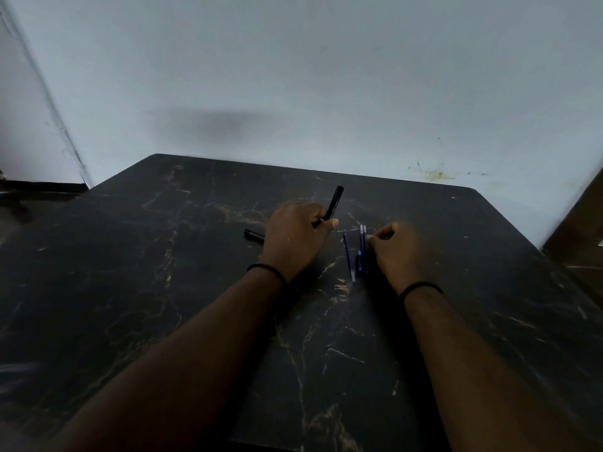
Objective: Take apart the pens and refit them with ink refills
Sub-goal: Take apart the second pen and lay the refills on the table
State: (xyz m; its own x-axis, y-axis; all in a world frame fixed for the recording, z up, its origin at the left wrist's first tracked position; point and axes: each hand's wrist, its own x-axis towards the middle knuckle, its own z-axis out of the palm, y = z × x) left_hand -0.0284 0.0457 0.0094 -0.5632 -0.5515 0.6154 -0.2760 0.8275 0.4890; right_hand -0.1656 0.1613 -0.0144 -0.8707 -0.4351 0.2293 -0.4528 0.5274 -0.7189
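My left hand [293,236] is closed around a black pen barrel [334,205] that sticks up and away past my thumb. Just left of that hand a black pen part [253,234] lies on the dark marble table [163,288]. Between my hands lie thin blue ink refills [348,254], and a short blue piece [360,261] lies among them. My right hand [396,252] rests beside them with its fingers curled, fingertips touching the far end of the rightmost refills [363,236]; whether it pinches one is unclear.
The table's far edge runs along a pale wall [326,76]. A brown surface [580,223] stands past the table's right corner. The floor and a dark skirting show at far left [32,187].
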